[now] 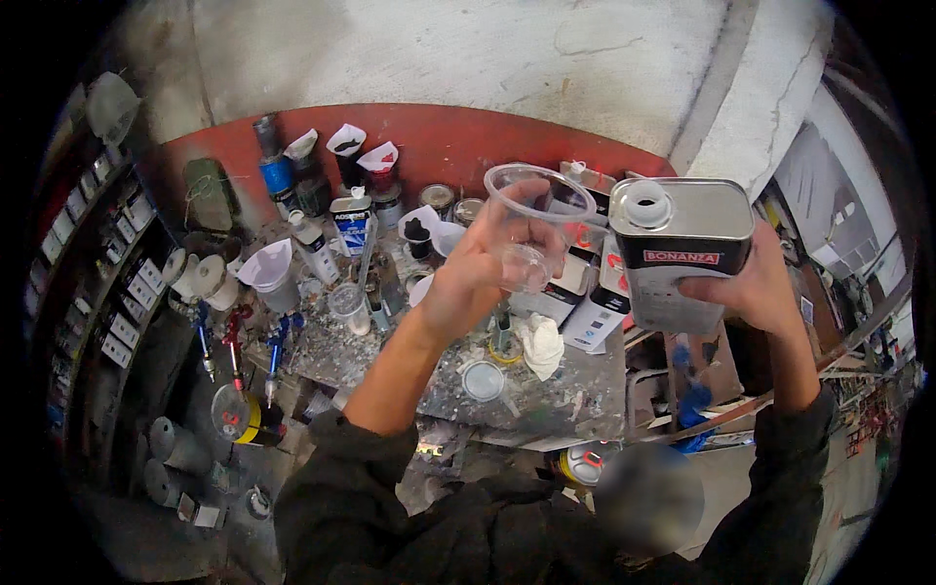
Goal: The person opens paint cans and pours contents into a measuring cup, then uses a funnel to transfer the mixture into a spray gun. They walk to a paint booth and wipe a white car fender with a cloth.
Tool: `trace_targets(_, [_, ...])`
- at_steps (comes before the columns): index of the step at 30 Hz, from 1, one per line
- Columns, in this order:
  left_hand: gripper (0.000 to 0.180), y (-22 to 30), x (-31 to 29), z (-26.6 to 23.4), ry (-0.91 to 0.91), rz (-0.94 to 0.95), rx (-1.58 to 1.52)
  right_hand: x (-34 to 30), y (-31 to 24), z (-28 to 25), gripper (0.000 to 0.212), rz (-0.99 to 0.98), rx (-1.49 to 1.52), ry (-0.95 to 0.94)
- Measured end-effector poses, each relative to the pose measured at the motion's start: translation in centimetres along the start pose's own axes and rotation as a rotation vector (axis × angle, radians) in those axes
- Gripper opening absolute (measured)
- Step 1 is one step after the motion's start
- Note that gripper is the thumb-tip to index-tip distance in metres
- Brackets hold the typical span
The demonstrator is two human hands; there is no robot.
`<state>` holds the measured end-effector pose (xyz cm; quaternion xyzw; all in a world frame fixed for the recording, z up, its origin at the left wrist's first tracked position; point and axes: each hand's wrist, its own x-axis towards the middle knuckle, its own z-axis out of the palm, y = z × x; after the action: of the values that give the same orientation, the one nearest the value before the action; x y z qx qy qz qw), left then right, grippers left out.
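My left hand (475,271) is wrapped round a clear plastic cup (531,229), held above the workbench with its wide mouth up and tilted. My fingers show through its wall, and no liquid can be made out in it. Just to the right, my right hand (751,283) grips a rectangular metal can (673,239), dark above and silvery below. The can is near upright, with a pale round spout (645,203) on its top and no cap visible on it. Cup and can are close together but apart.
The paint-spattered workbench (444,380) carries paper-coned cups, tins, bottles, boxes, a white rag (541,346) and a round lid (483,381). Spray guns (234,351) hang along its left edge. Shelves of cans (122,292) line the left; a yellow-and-black tin (244,414) stands below.
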<state>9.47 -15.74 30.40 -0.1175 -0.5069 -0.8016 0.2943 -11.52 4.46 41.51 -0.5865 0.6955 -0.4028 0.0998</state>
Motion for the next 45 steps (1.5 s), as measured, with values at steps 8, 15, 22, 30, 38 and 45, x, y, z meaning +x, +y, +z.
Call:
trace_targets(8, [0.093, -1.7, 0.4, 0.6, 0.014, -0.011, 0.031, 0.1, -2.0, -0.8, 0.07, -0.044, -0.155, -0.003])
trace_targets(15, [0.093, -2.3, 0.7, 0.3, -0.03, -0.022, 0.121, -0.1, -3.1, -1.4, 0.067, -0.038, -0.255, -0.068])
trace_targets(22, [0.086, -1.9, 0.6, 0.4, -0.073, -0.021, 0.19, 0.5, -4.6, -2.0, 0.066, -0.038, -0.398, -0.161])
trace_targets(30, [0.092, -2.8, 0.8, -0.2, -0.075, -0.073, 0.167, 1.4, -5.8, -2.3, 0.068, -0.003, -0.492, -0.205])
trace_targets(38, [0.092, -3.9, 1.1, -0.4, -0.086, -0.032, 0.061, 2.1, -7.9, -2.6, 0.087, 0.116, -0.614, -0.279])
trace_targets(45, [0.092, -3.5, 1.0, 0.0, -0.064, -0.006, 0.014, 1.9, -9.1, -1.9, 0.076, 0.086, -0.611, -0.209])
